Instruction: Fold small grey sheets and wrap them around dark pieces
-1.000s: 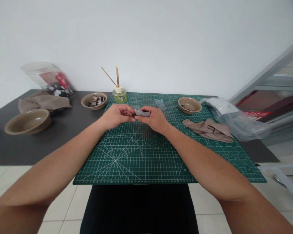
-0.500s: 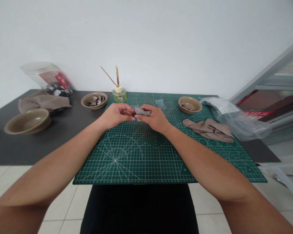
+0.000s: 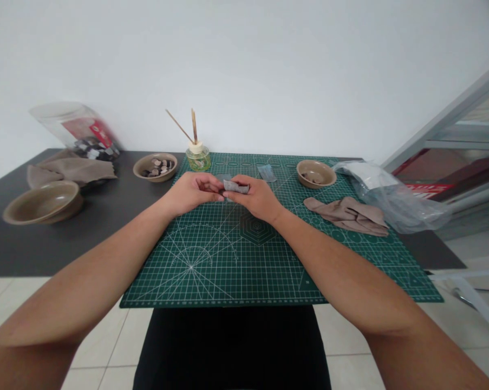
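Above the green cutting mat, my two hands meet close together. My right hand is closed on a small grey piece of cloth or soft packet, its thumb along the lower edge. My left hand has its fingers curled and thumb stretched toward the same spot; its fingertips pinch at the near side, but what they hold is hidden. A bit of clear film shows behind the fingers. Just beyond lies a small bluish clear packet on the mat.
At left are a bowl of dark pieces, a larger bowl, a brown cloth and a clear jar. A reed diffuser stands behind. At right are another bowl, a brown cloth and a plastic bag.
The whole view has shifted very slightly. My hands stay together at the grey piece, with almost no change in their grip.
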`<action>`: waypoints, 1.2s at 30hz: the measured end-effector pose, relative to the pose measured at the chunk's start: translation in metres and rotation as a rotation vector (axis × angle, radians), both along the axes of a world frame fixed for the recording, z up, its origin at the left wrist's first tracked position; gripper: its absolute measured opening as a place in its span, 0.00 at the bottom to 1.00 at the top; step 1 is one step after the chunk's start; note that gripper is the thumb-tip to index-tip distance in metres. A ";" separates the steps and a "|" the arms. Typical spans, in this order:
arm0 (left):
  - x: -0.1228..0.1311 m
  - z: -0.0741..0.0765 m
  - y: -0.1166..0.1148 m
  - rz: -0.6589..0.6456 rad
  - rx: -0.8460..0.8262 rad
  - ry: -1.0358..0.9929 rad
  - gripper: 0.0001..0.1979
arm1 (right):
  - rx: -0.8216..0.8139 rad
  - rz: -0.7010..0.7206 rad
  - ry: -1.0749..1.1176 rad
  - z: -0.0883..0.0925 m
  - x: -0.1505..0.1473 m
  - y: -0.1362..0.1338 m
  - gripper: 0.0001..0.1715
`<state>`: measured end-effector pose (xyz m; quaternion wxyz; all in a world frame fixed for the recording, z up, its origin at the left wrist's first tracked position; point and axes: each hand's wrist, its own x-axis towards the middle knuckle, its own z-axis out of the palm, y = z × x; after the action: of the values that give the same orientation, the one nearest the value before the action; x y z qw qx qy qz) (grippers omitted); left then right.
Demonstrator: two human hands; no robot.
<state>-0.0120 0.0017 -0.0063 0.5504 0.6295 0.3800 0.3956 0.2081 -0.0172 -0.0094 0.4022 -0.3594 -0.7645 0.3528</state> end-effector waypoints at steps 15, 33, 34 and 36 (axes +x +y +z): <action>0.001 0.003 -0.002 -0.006 -0.011 -0.007 0.17 | 0.013 -0.005 -0.003 0.002 -0.003 -0.001 0.12; 0.002 0.004 -0.002 -0.024 -0.003 0.007 0.16 | 0.030 -0.007 -0.007 0.001 -0.001 0.001 0.10; 0.002 0.004 -0.001 -0.030 -0.005 0.011 0.16 | 0.022 -0.005 -0.015 0.001 -0.001 0.001 0.10; 0.001 0.004 -0.001 -0.033 0.001 0.024 0.15 | 0.003 -0.001 -0.031 0.000 -0.001 0.002 0.10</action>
<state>-0.0105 0.0004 -0.0021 0.5519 0.6405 0.3761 0.3791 0.2076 -0.0153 -0.0090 0.3910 -0.3645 -0.7712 0.3457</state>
